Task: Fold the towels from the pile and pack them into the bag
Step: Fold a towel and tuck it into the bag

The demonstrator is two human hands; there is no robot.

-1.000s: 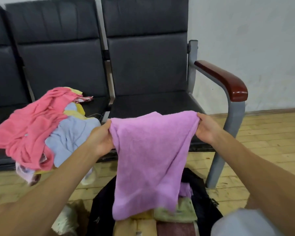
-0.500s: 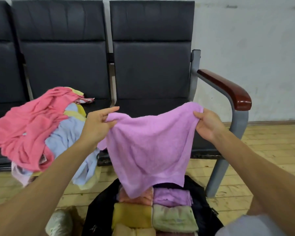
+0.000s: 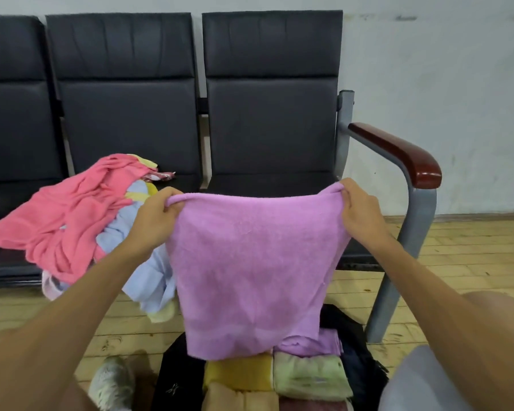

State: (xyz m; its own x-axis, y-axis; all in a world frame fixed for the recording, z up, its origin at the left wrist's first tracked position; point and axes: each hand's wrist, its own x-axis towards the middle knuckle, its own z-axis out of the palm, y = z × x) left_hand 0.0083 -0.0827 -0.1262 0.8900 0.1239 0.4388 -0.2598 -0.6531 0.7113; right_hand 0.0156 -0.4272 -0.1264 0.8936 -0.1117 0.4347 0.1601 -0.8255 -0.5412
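Observation:
A purple towel [image 3: 252, 268] hangs spread between my hands in front of the seats. My left hand [image 3: 155, 216] pinches its top left corner and my right hand [image 3: 359, 212] pinches its top right corner. Its lower edge dangles over the open black bag [image 3: 175, 378] on the floor. Inside the bag lie folded towels: a yellow one [image 3: 238, 373], a green one [image 3: 309, 378] and a purple one [image 3: 309, 344]. The pile [image 3: 72, 215] of unfolded towels, pink on top with light blue and yellow beneath, sits on the seat to the left.
A row of black seats [image 3: 270, 126] stands against the wall, with a grey frame and a dark red armrest [image 3: 398, 152] at the right. A white shoe [image 3: 112, 384] is on the wooden floor [image 3: 463, 256] left of the bag.
My left hand let go of the towel's edge and took a new pinch at the corner. The towel now hangs flatter and wider between both hands.

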